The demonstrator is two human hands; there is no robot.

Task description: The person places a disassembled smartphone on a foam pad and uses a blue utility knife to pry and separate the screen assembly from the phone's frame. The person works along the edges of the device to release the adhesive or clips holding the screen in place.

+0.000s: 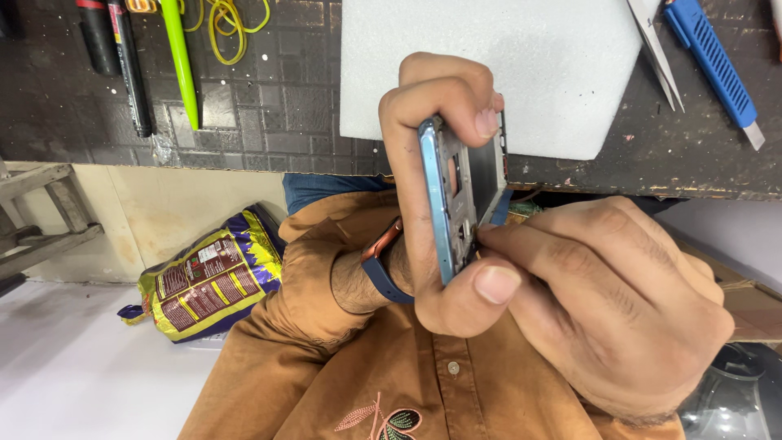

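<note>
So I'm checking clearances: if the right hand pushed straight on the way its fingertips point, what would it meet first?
The right hand points left at the blue phone frame held by the left hand. Its fingertips already seem to touch the frame's lower inner edge, though depth is unclear.

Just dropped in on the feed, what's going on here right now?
A person grips an opened light-blue phone frame edge-on in the left hand, which wears a blue-strapped watch. The right hand pinches at the frame's lower inside edge. Behind lie a white foam sheet, a blue utility knife and a green pen.
</note>
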